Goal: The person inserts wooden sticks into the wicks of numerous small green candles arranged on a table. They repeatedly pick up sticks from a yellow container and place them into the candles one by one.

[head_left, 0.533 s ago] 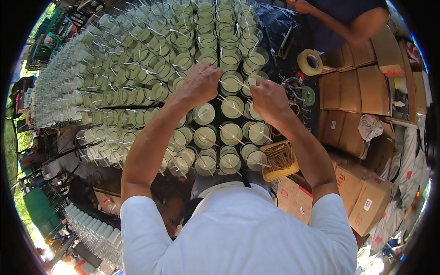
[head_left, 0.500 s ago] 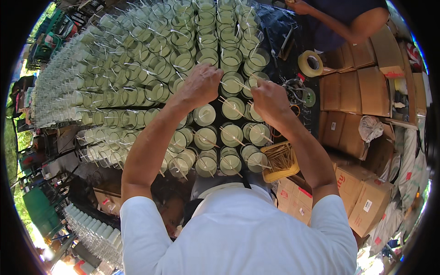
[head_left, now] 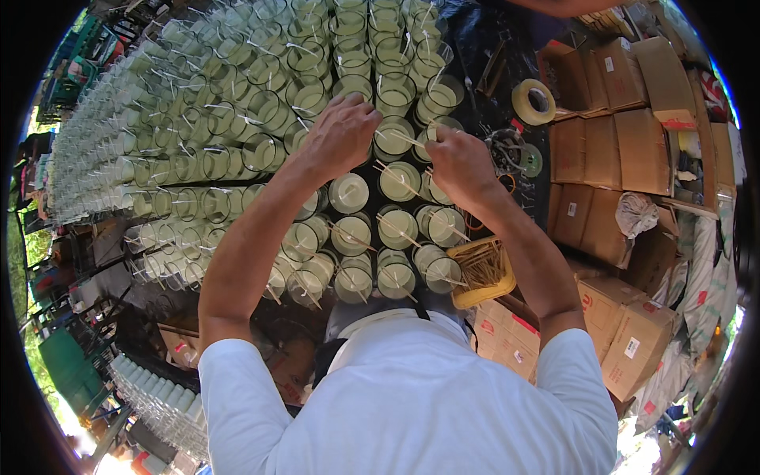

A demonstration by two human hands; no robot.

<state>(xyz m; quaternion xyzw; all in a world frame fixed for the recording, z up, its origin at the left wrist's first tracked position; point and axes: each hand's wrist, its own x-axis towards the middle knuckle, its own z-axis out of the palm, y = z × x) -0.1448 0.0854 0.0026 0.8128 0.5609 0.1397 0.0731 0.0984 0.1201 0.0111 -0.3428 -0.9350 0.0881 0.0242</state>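
Observation:
Rows of glass jars of pale green candle wax [head_left: 396, 184] cover the table, with white wicks showing in many. Thin wooden sticks [head_left: 398, 228] lie across the rims of the nearer jars. Above the middle rows my left hand [head_left: 340, 136] is closed, its fingertips curled by a jar's rim; what they pinch, if anything, is hidden. My right hand [head_left: 463, 165] is closed on the end of a wooden stick [head_left: 410, 138], which reaches left over a jar. A yellow basket [head_left: 481, 296] of loose sticks stands below my right forearm.
Cardboard boxes [head_left: 590, 154] are stacked along the right. A tape roll [head_left: 533, 102] lies on the dark table covering beyond my right hand. Another person's arm [head_left: 566, 6] shows at the top edge. More glasses [head_left: 158, 396] stand at the lower left.
The other person's arm has moved toward the top edge, mostly out of view. My hands have shifted slightly left, still close together over the same jars, along with a small shift of the view.

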